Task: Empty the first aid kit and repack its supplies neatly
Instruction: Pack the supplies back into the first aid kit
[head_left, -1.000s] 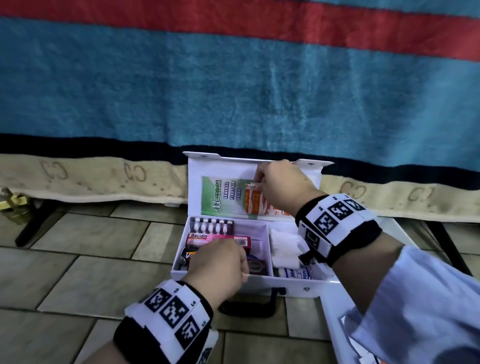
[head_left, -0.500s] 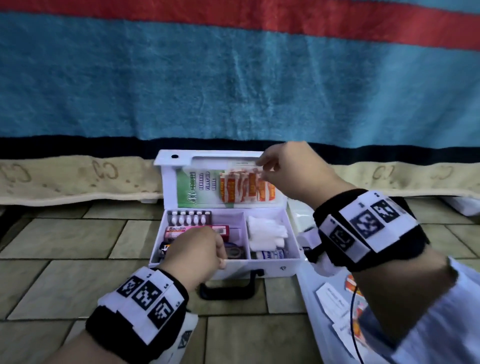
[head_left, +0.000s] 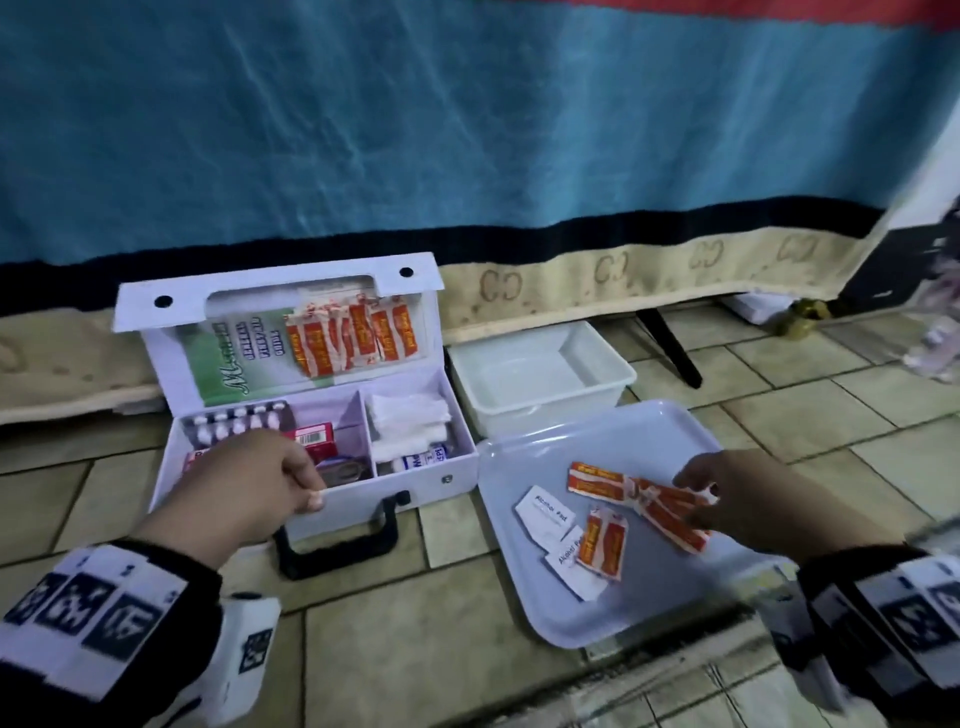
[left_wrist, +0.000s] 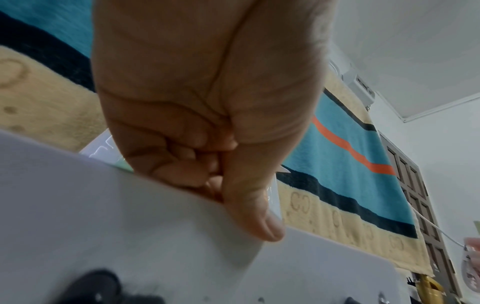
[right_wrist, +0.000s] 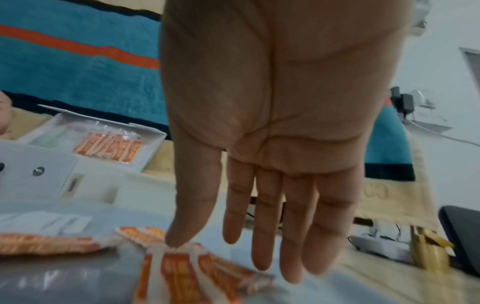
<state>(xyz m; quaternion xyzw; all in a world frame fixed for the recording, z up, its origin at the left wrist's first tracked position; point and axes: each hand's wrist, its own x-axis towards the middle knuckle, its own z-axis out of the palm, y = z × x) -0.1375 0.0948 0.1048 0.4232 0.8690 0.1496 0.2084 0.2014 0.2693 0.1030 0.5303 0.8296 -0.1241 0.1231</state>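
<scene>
step in hand: emptying, by my reading. the white hard-shell first aid kit with a black carry handle (head_left: 332, 452) stands open on the tiled floor, and the orange-and-white plaster sachets are going over to the pale blue plastic tray (head_left: 597, 613) beside it, on its right.

left hand (head_left: 249, 488): fingers curled over the kit's front wall, thumb pressed on the outside face, gripping the rim; it looks to be steadying the box.

right hand (head_left: 748, 499): fingers straight and relaxed, low over the tray, thumb tip touching a fanned strip of orange sachets (head_left: 654, 504); it grips nothing.

on the tray: that strip, a smaller orange sachet pair (head_left: 605, 540), and two white alcohol pad packets (head_left: 545, 517).

still in the kit: more orange sachets (head_left: 353, 338) and a green leaflet (head_left: 234, 358) tucked in the raised lid; a blister pack of white pills (head_left: 234, 421), a red carton (head_left: 314, 436), white gauze (head_left: 410, 421), and a small white labelled roll or bottle at the front right, too small to tell which.

also near: a white plastic tub (head_left: 540, 379) behind the tray, holding nothing i can see.

how far along: early; most supplies remain inside.

next move calls for: i'd guess the right hand reaches to the lid pocket for the remaining sachets, pinching the thin bunch together so none slip loose, while the left keeps the light box from tipping.
</scene>
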